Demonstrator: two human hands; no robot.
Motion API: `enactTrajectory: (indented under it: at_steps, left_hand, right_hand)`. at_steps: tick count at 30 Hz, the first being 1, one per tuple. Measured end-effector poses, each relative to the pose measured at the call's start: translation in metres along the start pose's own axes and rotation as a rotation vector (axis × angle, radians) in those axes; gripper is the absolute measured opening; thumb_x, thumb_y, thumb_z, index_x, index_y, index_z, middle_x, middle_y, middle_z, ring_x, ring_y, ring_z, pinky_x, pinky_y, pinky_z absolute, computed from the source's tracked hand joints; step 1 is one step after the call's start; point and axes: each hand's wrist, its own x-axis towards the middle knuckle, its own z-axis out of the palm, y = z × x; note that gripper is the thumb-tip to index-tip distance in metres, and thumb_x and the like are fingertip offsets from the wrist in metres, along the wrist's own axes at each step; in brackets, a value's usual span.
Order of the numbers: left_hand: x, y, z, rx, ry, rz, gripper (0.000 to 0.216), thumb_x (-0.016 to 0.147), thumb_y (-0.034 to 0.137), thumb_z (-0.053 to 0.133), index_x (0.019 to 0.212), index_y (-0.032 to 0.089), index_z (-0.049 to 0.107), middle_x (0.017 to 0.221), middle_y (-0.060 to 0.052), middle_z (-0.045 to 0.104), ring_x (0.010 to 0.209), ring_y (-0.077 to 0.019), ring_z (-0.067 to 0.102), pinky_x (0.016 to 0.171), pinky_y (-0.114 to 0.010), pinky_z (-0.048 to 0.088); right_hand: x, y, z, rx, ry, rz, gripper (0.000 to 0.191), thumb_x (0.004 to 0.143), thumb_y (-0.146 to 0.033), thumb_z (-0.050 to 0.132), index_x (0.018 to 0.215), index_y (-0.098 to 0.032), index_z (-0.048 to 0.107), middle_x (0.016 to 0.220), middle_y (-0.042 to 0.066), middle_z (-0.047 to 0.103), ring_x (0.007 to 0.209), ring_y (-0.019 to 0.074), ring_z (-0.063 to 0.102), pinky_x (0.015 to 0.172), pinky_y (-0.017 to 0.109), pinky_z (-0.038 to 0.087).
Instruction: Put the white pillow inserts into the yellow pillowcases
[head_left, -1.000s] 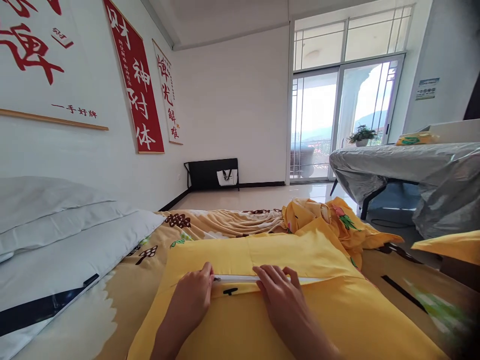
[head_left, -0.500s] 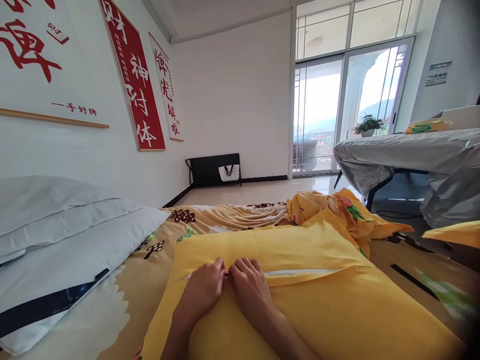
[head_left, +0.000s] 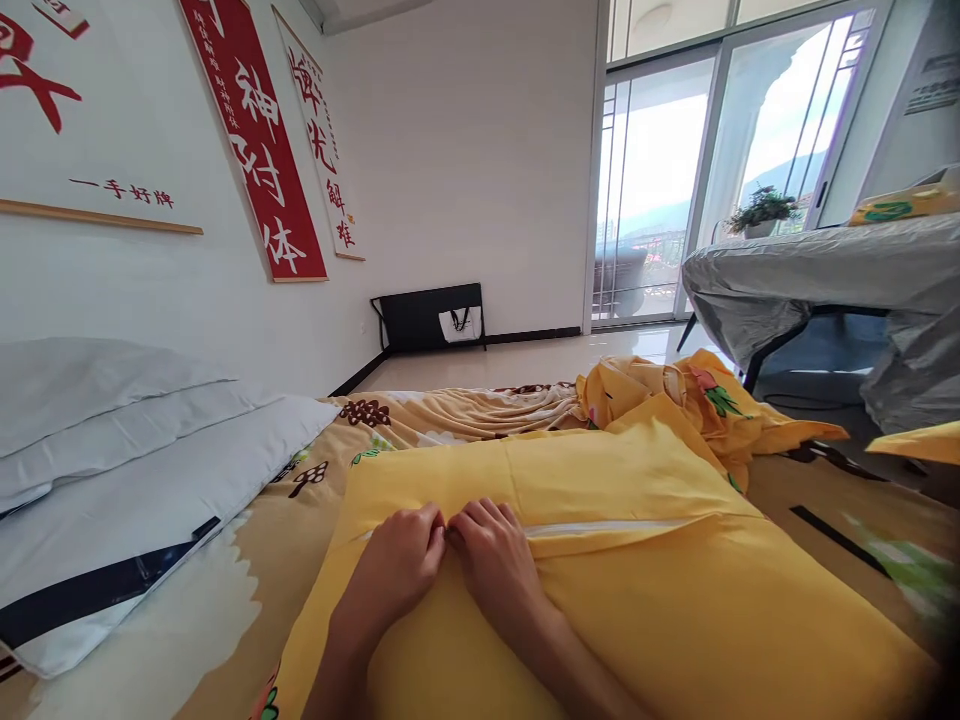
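Observation:
A yellow pillowcase [head_left: 637, 610], plump over its filling, lies in front of me with a white zipper [head_left: 600, 528] running across its upper part. My left hand [head_left: 409, 550] is closed, thumb and fingers pinched at the left stretch of this zipper. Right beside it, almost touching, my right hand [head_left: 491, 545] is closed too, its curled fingers gripping along the same zipper line. The zipper pull and the fabric edges between the fingertips are hidden. To the right of my hands the zipper's white strip shows in a gap in the cloth.
White pillows [head_left: 150, 460] are stacked at the left on a patterned bed sheet [head_left: 300, 550]. Crumpled yellow patterned cloth [head_left: 675, 400] lies at the bed's far edge. Beyond stand a folded black panel [head_left: 412, 320] and a table under a silvery cover [head_left: 810, 270].
The camera view has tipped slightly downward and shifted. Both hands stay pinched at the zipper, with the fingertips drawn slightly closer together.

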Motion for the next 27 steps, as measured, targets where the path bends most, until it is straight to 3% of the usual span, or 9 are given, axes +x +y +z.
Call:
enactTrajectory:
  at_steps: [9,18,27]
  left_hand:
    - [0.0,0.0,0.0,-0.008,-0.017,-0.009,0.017,0.087,0.027,0.042,0.073,0.02,0.05,0.076,-0.003,0.063,0.068,-0.0156,0.055,0.059,-0.027,0.031]
    - [0.001,-0.009,-0.002,0.015,-0.018,0.024,0.017,0.089,0.024,0.038,0.078,0.021,0.05,0.077,-0.002,0.063,0.067,-0.0157,0.054,0.06,-0.027,0.031]
    - [-0.007,-0.018,-0.019,0.053,-0.013,-0.073,0.016,0.086,0.019,0.038,0.073,0.021,0.047,0.075,0.0,0.061,0.07,-0.0154,0.052,0.065,-0.027,0.033]
  right_hand:
    - [0.001,0.002,0.0,0.015,0.011,-0.019,0.016,0.084,-0.008,0.055,0.076,-0.02,0.063,0.079,0.0,0.062,0.078,0.0146,0.051,0.071,0.028,0.029]
    - [0.0,0.003,0.004,0.021,0.072,-0.048,0.018,0.086,-0.009,0.054,0.076,-0.021,0.063,0.077,0.0,0.061,0.076,0.0142,0.05,0.069,0.027,0.029]
    - [0.001,0.002,0.001,0.07,0.068,-0.032,0.016,0.084,-0.01,0.058,0.073,-0.021,0.061,0.077,-0.002,0.063,0.076,0.0144,0.051,0.069,0.027,0.029]
